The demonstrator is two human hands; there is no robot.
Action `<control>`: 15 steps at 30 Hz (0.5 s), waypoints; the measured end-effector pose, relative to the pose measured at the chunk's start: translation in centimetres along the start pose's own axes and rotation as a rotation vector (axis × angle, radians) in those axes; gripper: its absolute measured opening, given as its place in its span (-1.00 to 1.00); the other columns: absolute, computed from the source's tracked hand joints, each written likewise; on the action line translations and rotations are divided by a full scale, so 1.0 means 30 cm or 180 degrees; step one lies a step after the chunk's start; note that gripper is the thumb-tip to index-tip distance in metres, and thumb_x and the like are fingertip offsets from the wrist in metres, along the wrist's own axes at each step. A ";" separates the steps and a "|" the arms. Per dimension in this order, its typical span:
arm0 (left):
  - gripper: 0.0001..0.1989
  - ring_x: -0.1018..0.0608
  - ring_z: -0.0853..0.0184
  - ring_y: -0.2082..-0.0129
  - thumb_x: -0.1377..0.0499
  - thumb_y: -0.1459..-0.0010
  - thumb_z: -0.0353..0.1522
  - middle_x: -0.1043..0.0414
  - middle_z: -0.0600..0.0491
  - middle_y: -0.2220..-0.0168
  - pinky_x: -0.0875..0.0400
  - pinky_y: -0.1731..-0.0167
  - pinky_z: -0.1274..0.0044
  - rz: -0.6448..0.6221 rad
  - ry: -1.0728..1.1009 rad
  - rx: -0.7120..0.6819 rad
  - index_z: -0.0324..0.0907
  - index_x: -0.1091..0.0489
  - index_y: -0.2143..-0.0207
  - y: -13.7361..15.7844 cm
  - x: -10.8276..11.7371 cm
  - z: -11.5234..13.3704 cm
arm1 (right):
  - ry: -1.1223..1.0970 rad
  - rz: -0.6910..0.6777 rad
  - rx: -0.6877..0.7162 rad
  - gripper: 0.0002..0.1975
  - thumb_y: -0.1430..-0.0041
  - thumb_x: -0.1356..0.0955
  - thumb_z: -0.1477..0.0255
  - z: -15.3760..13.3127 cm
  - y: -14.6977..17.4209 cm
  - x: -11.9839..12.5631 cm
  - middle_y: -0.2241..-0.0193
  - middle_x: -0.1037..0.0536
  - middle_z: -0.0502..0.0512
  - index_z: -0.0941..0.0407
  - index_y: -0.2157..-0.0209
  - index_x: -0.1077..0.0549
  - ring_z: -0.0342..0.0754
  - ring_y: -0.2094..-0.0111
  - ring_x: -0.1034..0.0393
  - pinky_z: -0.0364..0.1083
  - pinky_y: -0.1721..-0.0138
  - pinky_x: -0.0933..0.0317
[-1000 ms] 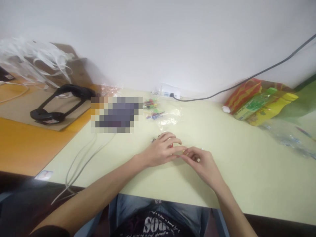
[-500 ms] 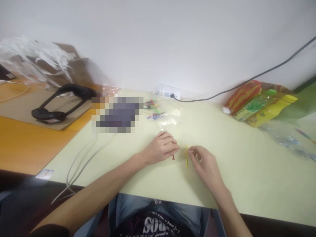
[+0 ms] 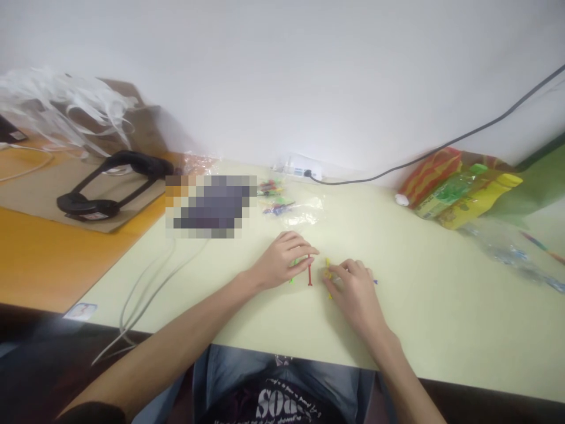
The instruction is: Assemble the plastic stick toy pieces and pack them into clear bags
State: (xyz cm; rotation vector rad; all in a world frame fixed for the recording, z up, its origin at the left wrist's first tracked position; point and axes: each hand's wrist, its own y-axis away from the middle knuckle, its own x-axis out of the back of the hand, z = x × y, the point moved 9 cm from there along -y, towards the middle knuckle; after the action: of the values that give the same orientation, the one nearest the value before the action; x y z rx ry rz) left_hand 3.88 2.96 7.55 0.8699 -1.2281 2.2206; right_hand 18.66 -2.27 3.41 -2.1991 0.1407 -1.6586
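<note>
Placement step, seemingly: yellow stick (image 3: 328, 261) pinched in right hand (image 3: 355, 288), just right of red stick (image 3: 309, 274) on counter (image 3: 441, 312). Left hand (image 3: 282, 262) loosely curled over green stick (image 3: 291, 281), grip impossible to tell. Next, probably needed: gentle release without nudging red stick.

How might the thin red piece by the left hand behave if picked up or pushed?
The red piece is probably light, being very thin beside the left hand. It seems fairly stiff, as its visible length runs straight. Pushed, it may slide more than roll, since its near end flares wider.
</note>
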 end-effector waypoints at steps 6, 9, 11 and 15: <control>-0.68 -0.51 0.22 0.10 -0.21 -0.35 -0.23 -0.57 -0.04 0.13 -0.36 -0.01 0.32 -0.0164 0.0099 -0.0201 -0.15 -0.44 -0.09 0.002 -0.021 0.034 | -0.0468 0.0394 0.0027 -0.86 -0.29 -0.36 0.45 -0.066 -0.032 0.065 0.18 -0.62 0.18 0.12 0.13 -0.49 0.14 0.18 -0.47 0.06 0.14 -0.23; -0.69 -0.53 0.24 0.14 -0.21 -0.35 -0.23 -0.57 -0.03 0.16 -0.38 0.02 0.34 -0.0091 0.0216 -0.0223 -0.16 -0.42 -0.07 0.000 -0.011 0.041 | -0.0855 0.0469 -0.0088 -0.81 -0.27 -0.34 0.49 -0.088 -0.041 0.067 0.27 -0.64 0.12 0.13 0.08 -0.46 0.07 0.28 -0.52 0.00 0.23 -0.29; -0.74 -0.54 0.25 0.16 -0.21 -0.34 -0.24 -0.57 -0.02 0.18 -0.38 0.02 0.34 0.0031 0.0276 -0.0187 -0.16 -0.43 -0.01 -0.002 0.002 0.039 | -0.1077 0.0548 -0.0070 -0.79 -0.27 -0.32 0.53 -0.106 -0.044 0.062 0.31 -0.64 0.09 0.12 0.06 -0.45 0.02 0.35 -0.52 -0.04 0.28 -0.32; -0.83 -0.55 0.27 0.21 -0.24 -0.29 -0.31 -0.56 0.01 0.24 -0.38 0.00 0.32 0.0173 0.0290 -0.0145 -0.18 -0.43 0.11 -0.002 0.011 0.035 | -0.1451 0.0842 0.0070 -0.79 -0.27 -0.30 0.58 -0.128 -0.043 0.070 0.37 -0.62 0.02 0.09 0.10 -0.46 -0.06 0.42 -0.50 -0.10 0.33 -0.35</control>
State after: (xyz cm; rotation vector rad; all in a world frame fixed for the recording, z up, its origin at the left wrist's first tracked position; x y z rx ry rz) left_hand 4.02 2.13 8.25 0.7177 -1.2681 2.2396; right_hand 15.48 -2.63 6.65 -2.3586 0.2716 -0.9893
